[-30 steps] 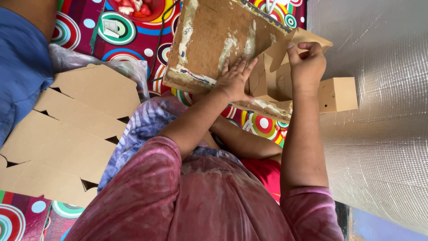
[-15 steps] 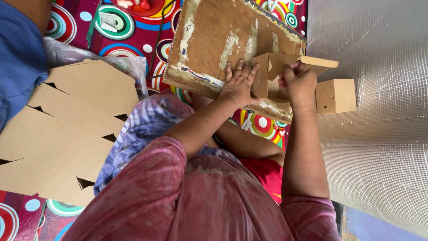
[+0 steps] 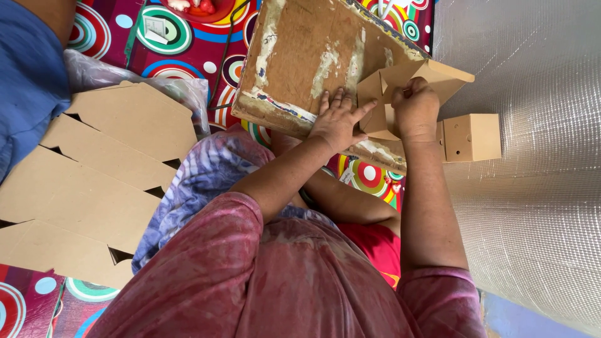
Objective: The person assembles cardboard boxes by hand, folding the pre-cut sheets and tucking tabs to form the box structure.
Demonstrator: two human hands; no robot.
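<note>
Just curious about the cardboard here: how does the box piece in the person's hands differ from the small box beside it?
The box piece in hand is half folded, flaps open and tilted; the small box is closed into a squared shape. Both hands, left and right, work the first; nobody touches the second. Both are plain brown cardboard.

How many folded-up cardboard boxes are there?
2. One half-folded box is in the person's hands, the left hand and right hand, on the worn board. One finished box sits beside it. More may be hidden.
</note>
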